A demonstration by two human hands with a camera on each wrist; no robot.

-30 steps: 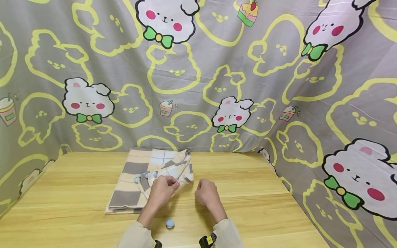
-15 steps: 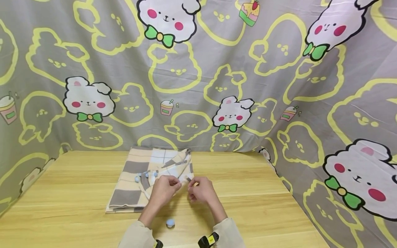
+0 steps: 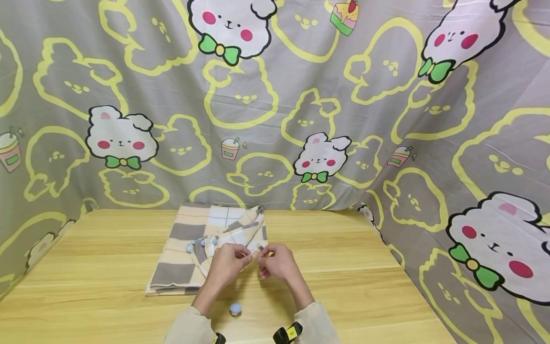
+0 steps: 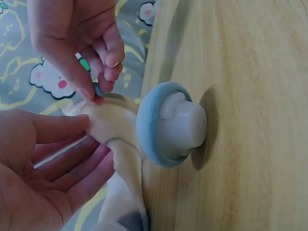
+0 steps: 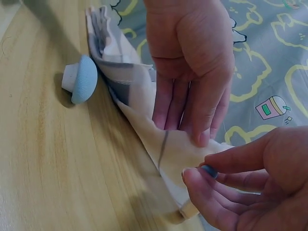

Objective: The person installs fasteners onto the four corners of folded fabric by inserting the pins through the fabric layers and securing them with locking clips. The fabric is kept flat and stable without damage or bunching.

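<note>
A plaid blanket [image 3: 174, 260] in beige, grey and white lies folded on the table, one corner raised toward my hands. My left hand [image 3: 227, 265] pinches the blanket's edge between thumb and finger. Opposite it, my right hand [image 3: 279, 263] pinches a small blue-headed pin [image 5: 209, 171] close to the cloth. In the left wrist view a thin shaft seems to run from the pin's head [image 4: 98, 90] toward the cloth; whether its tip is in the fabric I cannot tell. A mushroom-shaped fastener [image 4: 163, 122], blue cap and white stem, lies on the table between my forearms.
Several more blue mushroom-shaped fasteners [image 3: 189, 248] sit on the blanket left of my hands. The wooden table [image 3: 343, 296] ends at a grey patterned curtain [image 3: 258, 138] behind and on both sides. Each wrist wears a black strapped device [image 3: 287, 333].
My right hand has moved left from beside the blanket to meet my left hand at the cloth's edge. My left hand has hardly shifted. The loose fastener stays in place.
</note>
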